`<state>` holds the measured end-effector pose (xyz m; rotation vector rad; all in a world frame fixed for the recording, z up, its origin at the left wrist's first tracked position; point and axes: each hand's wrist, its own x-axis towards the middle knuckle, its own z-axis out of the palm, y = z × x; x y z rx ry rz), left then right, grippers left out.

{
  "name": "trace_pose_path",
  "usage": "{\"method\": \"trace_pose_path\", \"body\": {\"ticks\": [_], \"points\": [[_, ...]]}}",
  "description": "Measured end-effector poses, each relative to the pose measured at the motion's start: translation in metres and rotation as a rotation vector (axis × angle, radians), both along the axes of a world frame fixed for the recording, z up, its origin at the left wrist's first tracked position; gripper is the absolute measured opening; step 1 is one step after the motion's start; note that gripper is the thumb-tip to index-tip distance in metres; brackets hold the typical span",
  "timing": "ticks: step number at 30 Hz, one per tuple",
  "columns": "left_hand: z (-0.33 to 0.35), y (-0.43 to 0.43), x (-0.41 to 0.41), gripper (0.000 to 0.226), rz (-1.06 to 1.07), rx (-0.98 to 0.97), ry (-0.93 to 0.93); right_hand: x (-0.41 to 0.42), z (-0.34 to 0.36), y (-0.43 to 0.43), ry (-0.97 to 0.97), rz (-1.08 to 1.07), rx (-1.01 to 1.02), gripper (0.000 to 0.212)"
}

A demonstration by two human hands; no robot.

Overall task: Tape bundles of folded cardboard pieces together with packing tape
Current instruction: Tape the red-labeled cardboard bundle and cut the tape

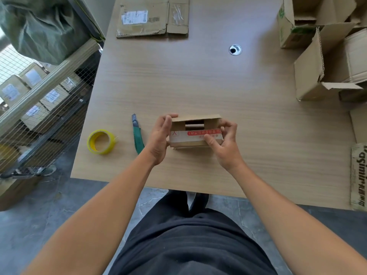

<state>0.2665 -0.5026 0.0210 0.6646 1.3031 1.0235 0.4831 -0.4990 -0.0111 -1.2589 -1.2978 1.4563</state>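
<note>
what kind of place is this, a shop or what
Probably a warehouse packing area. A wire cage of labelled parcels stands beside the table, open cartons crowd its right side, and a tape roll and knife lie by the cardboard bundle.

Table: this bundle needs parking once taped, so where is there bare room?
The widest bare patch of the table lies beyond the cardboard bundle, between the flattened carton at the far edge and the open boxes on the right. The near strip right of the right hand is free. Left of the bundle is crowded: knife and tape roll.
</note>
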Motion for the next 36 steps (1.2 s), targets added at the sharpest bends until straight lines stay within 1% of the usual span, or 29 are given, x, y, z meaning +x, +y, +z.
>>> {"method": "trace_pose_path", "body": {"ticks": [1,2,3,5,7,9,10,12,14,15,17,18,19,20,23,24,25,26,28,29,30,32,34,36], "points": [[-0.002,-0.001,0.001,0.033,0.034,0.007,0.016,-0.001,-0.002,0.001,0.011,-0.014,-0.006,0.056],[-0.005,-0.001,0.003,0.023,0.058,0.011,0.015,-0.001,-0.004,0.002,-0.02,-0.023,0.008,0.061],[-0.008,-0.001,0.005,0.019,0.071,0.017,0.015,0.0,-0.004,0.003,-0.059,-0.018,0.028,0.068],[-0.012,-0.003,0.009,0.025,0.049,0.027,0.079,0.0,-0.003,0.008,-0.157,0.035,0.066,0.078],[-0.016,-0.005,0.014,0.032,0.017,0.034,0.181,0.001,-0.005,0.014,-0.297,0.091,0.092,0.071],[-0.025,-0.01,0.017,0.041,0.034,-0.017,0.222,0.002,-0.011,0.015,-0.423,0.118,0.088,0.067],[-0.031,-0.015,0.019,0.045,0.034,-0.058,0.236,0.003,-0.015,0.011,-0.45,0.135,0.064,0.068],[-0.043,-0.026,0.022,0.044,0.005,-0.113,0.269,0.005,-0.022,-0.002,-0.482,0.179,0.018,0.068],[-0.051,-0.033,0.023,0.042,-0.002,-0.102,0.312,0.007,-0.028,-0.015,-0.536,0.194,0.023,0.063],[-0.052,-0.032,0.024,0.042,-0.003,-0.089,0.361,0.007,-0.028,-0.017,-0.614,0.183,0.069,0.061],[-0.053,-0.024,0.024,0.039,-0.003,-0.064,0.463,-0.001,-0.025,-0.017,-0.851,0.174,0.261,0.054],[-0.052,-0.02,0.024,0.037,-0.003,-0.054,0.474,-0.009,-0.023,-0.016,-0.933,0.189,0.335,0.052],[-0.049,-0.015,0.023,0.035,-0.016,-0.047,0.481,-0.016,-0.02,-0.014,-0.992,0.224,0.359,0.053],[-0.047,-0.011,0.022,0.034,-0.049,-0.041,0.501,-0.022,-0.019,-0.013,-1.044,0.267,0.338,0.057],[-0.04,-0.004,-0.003,0.04,-0.224,-0.02,0.537,-0.036,-0.018,-0.01,-1.199,0.337,0.295,0.074],[-0.039,-0.005,-0.019,0.044,-0.239,-0.005,0.592,-0.039,-0.017,-0.009,-1.239,0.358,0.303,0.076],[-0.04,-0.009,-0.041,0.045,-0.201,0.003,0.704,-0.044,-0.016,-0.009,-1.265,0.38,0.306,0.076],[-0.043,-0.015,-0.066,0.045,-0.113,-0.004,0.853,-0.05,-0.015,-0.009,-1.279,0.397,0.303,0.076],[-0.051,-0.037,-0.123,0.05,0.058,-0.088,1.124,-0.064,-0.013,-0.01,-1.303,0.406,0.287,0.076],[-0.056,-0.049,-0.151,0.053,0.07,-0.151,1.214,-0.071,-0.012,-0.011,-1.314,0.404,0.277,0.076],[-0.062,-0.059,-0.174,0.057,0.009,-0.212,1.288,-0.077,-0.011,-0.012,-1.324,0.401,0.267,0.077],[-0.073,-0.069,-0.206,0.058,-0.241,-0.265,1.406,-0.084,-0.009,-0.012,-1.331,0.404,0.245,0.077],[-0.08,-0.07,-0.223,0.046,-0.408,-0.217,1.472,-0.088,-0.007,-0.011,-1.351,0.417,0.226,0.078],[-0.079,-0.064,-0.226,0.035,-0.44,-0.119,1.517,-0.09,-0.005,-0.011,-1.384,0.425,0.207,0.079]]}}
